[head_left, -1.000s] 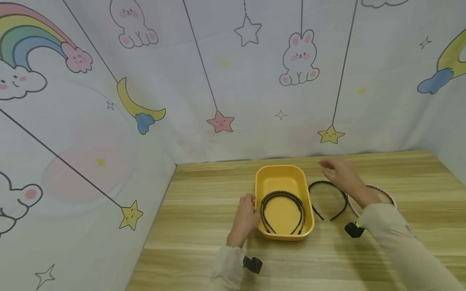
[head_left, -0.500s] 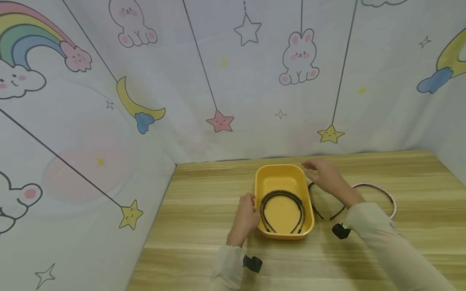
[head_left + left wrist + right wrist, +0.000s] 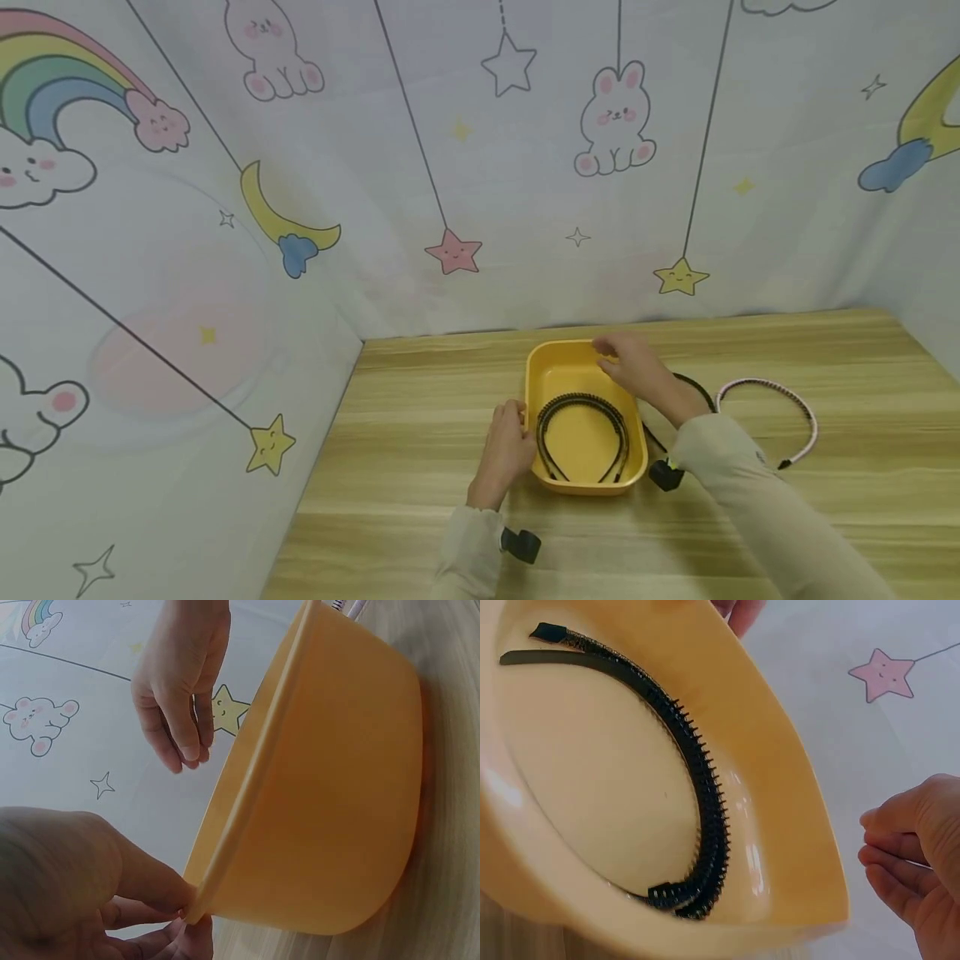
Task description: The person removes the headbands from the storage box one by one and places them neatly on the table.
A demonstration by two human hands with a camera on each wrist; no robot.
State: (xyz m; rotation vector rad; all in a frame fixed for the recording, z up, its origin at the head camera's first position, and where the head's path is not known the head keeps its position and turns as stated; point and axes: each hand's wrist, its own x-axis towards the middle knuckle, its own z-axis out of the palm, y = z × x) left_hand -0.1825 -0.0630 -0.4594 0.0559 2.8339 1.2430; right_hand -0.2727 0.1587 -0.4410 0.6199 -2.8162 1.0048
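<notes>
Head view: the left hand grips the left rim of the yellow bin, while the right hand hangs over the far right corner with nothing visible in its fingers. Two black bands lie nested in the bin's near half. On the tabletop, right of the bin, are a loose black band, partly hidden under the right forearm, and a pink band farther right. The forearm and wrist camera could catch the loose band and drag it if the arm swings low.

Left wrist view: the left fingers pinch only the rim's edge, so a knock from the other side might twist the bin or make it slip.

Right wrist view: the right fingers are loosely bent and hold nothing. The nested bands' teeth lie against each other; lifting one could hook the other.
</notes>
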